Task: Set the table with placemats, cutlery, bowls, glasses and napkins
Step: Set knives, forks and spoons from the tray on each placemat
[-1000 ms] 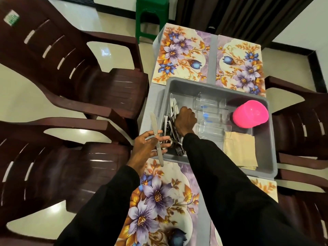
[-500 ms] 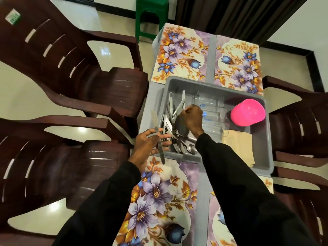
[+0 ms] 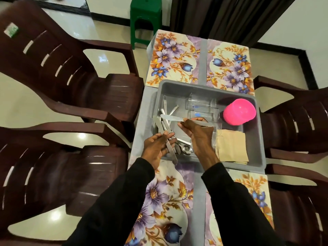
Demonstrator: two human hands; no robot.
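Note:
A grey bin [image 3: 260, 153] sits mid-table and holds loose cutlery [image 3: 166, 112], clear glasses [image 3: 200, 103], pink bowls [image 3: 238, 111] upside down and beige napkins [image 3: 230, 144]. My left hand [image 3: 156, 148] grips a table knife [image 3: 169, 148] at the bin's near left corner, blade toward me. My right hand [image 3: 197, 134] holds a second knife [image 3: 171, 118] level above the cutlery, its blade pointing left. Floral placemats lie at the far left [image 3: 172, 57], far right [image 3: 230, 66], near left [image 3: 163, 201] and near right [image 3: 255, 189].
Dark brown plastic chairs stand along the left [image 3: 71, 82] and right [image 3: 298, 118] sides of the narrow table. A green stool [image 3: 146, 16] stands beyond the table's far end, beside a dark curtain [image 3: 221, 16].
My right hand has lifted a knife out of the cutlery pile and pulled back toward me. My left hand keeps its knife and has shifted slightly right, over the bin's edge.

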